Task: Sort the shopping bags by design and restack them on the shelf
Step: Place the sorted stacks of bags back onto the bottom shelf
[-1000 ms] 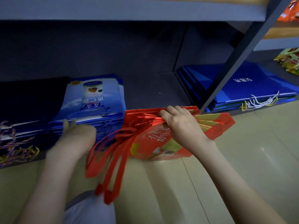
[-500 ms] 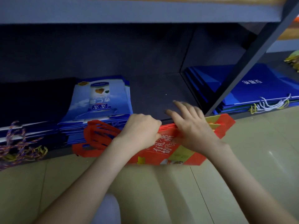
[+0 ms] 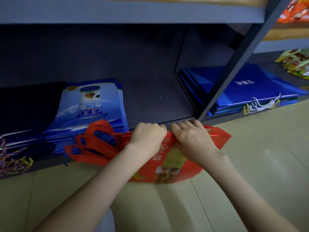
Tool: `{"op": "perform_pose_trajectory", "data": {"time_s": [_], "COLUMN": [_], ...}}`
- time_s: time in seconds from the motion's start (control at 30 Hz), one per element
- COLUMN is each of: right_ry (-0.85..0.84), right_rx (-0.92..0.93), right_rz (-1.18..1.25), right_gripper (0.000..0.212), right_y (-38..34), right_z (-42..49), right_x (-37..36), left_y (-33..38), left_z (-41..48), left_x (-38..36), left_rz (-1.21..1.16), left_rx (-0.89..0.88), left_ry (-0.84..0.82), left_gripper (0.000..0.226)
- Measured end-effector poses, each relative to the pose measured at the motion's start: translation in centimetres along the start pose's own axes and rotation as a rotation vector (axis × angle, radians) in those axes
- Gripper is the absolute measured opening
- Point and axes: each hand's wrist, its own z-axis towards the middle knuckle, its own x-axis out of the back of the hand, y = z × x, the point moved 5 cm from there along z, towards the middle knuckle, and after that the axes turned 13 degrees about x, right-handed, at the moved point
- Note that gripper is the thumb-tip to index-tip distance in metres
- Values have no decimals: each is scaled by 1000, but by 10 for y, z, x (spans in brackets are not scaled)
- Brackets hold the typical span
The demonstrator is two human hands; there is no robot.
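The red shopping bags (image 3: 167, 158), now gathered upright at the shelf's front edge (image 3: 175, 120), are pinched along their tops by left hand (image 3: 148, 137) and right hand (image 3: 192, 139), which have closed together, ready for restacking.

Head view, down toward low shelf (image 3: 150, 104)

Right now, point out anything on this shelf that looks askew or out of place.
The red bags hang tilted off the shelf edge, held by the left hand and right hand. Their red handles sprawl over the light-blue bag stack.
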Motion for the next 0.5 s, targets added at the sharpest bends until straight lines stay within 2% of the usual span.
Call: {"op": "perform_pose_trajectory", "data": {"time_s": [0.1, 0.13, 0.23, 0.33, 0.37, 0.43, 0.5], "right_ry": [-21, -33, 39, 161, 192, 243, 410], "right_rx": [-177, -223, -167, -83, -117, -294, -498], "right_rz": [-77, -62, 17, 36, 48, 147, 403], "right_gripper": [74, 75, 61, 52, 58, 90, 119], "right_y": [40, 49, 49, 45, 49, 65, 84], "right_z": [-41, -51, -54, -54, -59, -76, -98], "right_x": [-10, -13, -21, -24, -25, -27, -26], "left_y": [-2, 1, 25, 49, 51, 45, 32], "left_z": [0, 0, 5, 7, 7, 2, -5], "left_x": [-6, -5, -1, 1, 2, 5, 13], "left_rz": [-22, -20, 13, 9, -11, -89, -237], "left_rx": [8, 7, -44, -121, -133, -140, -125], "left_ry": [1, 13, 23, 55, 79, 143, 205], "left_gripper": [46, 52, 61, 49, 43, 34, 33]}}
